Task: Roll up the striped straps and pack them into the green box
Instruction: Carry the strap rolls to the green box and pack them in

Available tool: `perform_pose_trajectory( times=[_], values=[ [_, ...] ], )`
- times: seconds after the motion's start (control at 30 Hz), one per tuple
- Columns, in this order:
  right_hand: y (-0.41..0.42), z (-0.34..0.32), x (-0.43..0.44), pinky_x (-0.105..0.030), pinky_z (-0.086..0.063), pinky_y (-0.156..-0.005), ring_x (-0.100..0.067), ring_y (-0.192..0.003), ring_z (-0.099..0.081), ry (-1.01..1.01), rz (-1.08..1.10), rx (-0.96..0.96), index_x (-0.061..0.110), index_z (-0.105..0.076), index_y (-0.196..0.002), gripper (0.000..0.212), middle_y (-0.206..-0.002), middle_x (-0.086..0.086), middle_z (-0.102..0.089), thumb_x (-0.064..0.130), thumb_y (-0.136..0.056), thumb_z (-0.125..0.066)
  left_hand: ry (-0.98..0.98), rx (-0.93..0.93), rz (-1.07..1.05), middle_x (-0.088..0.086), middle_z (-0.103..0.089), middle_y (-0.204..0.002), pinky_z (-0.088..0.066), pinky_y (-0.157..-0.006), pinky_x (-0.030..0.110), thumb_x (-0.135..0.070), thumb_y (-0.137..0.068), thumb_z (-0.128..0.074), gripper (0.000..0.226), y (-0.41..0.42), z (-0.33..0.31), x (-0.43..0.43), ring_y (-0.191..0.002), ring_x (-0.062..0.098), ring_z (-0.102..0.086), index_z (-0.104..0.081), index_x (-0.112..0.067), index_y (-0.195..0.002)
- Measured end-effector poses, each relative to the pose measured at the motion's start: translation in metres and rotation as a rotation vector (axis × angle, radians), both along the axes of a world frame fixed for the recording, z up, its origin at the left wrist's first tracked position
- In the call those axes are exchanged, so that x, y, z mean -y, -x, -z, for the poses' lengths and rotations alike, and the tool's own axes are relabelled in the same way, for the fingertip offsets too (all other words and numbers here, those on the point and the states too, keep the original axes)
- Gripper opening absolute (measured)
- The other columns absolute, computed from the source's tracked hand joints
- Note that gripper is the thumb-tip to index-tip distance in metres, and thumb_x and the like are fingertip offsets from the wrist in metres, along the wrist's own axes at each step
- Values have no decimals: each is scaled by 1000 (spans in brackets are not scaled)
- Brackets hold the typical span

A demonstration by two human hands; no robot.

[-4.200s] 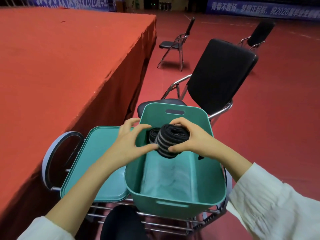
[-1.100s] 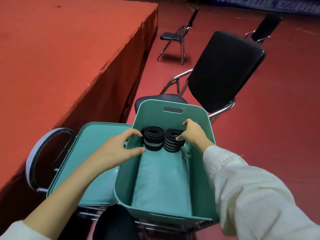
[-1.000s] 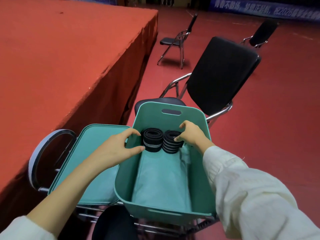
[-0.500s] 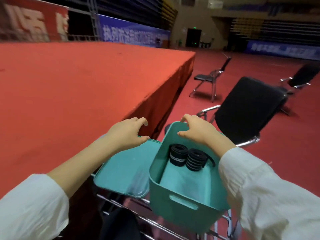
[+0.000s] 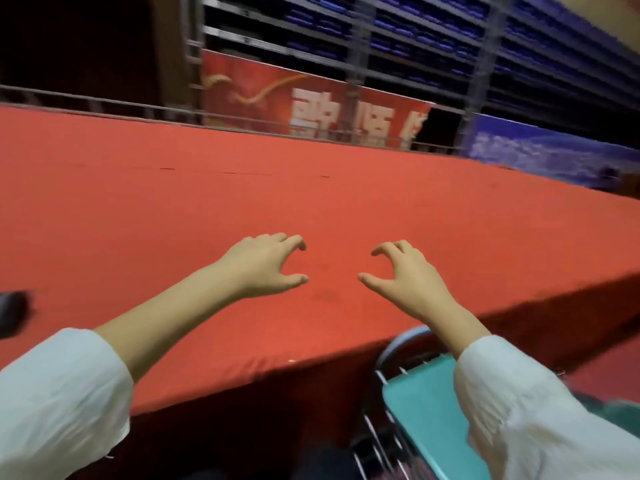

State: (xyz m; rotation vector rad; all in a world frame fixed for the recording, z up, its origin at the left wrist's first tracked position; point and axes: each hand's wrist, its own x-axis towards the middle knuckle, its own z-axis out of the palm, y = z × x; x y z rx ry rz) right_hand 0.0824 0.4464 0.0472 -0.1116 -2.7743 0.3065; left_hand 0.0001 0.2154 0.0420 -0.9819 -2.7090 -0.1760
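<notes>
Left hand [image 5: 266,265] and right hand [image 5: 405,275] both empty, fingers loosely curled, over red stage [image 5: 138,202]. No straps in frame. Teal panel [image 5: 415,410] low right (box or lid, can't tell). Expect straps light, soft, springy: pinch each coil across its flat faces.

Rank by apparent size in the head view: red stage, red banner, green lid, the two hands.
1. red stage
2. red banner
3. green lid, partly hidden by the right sleeve
4. left hand and right hand look alike, so I do not rank them.
</notes>
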Motion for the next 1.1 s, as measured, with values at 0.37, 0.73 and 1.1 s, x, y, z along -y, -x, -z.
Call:
perform_pose_trajectory(
  times=[0.37,0.73,1.1],
  values=[
    [93,19,230,-41,-41,-97,-25,-125,-43,-25,-578,41,24,-50,-128,50,-130,-3,-46,53,-88,-57,28,-29,-573,-1,-52,-129,-40,-94,36,-58,-91,-49,56,-50,25,232,-117,24,-51,-39,-28,-137],
    [112,72,429,-42,-42,-95,-27,-122,-44,-15,-870,117,21,-48,-129,53,-127,-4,-48,52,-87,-58,24,62,-854,-3,-51,-133,-41,-93,38,-57,-90,-51,57,-97,67,401,-120,23,-51,-40,-26,-137],
    [128,136,530,-42,-42,-97,-25,-122,-45,-60,-976,278,22,-48,-130,51,-127,-3,-48,48,-88,-58,-51,174,-932,-4,-50,-132,-41,-95,38,-47,-85,-63,58,-101,123,480,-121,21,-50,-42,-26,-135]
  ],
)
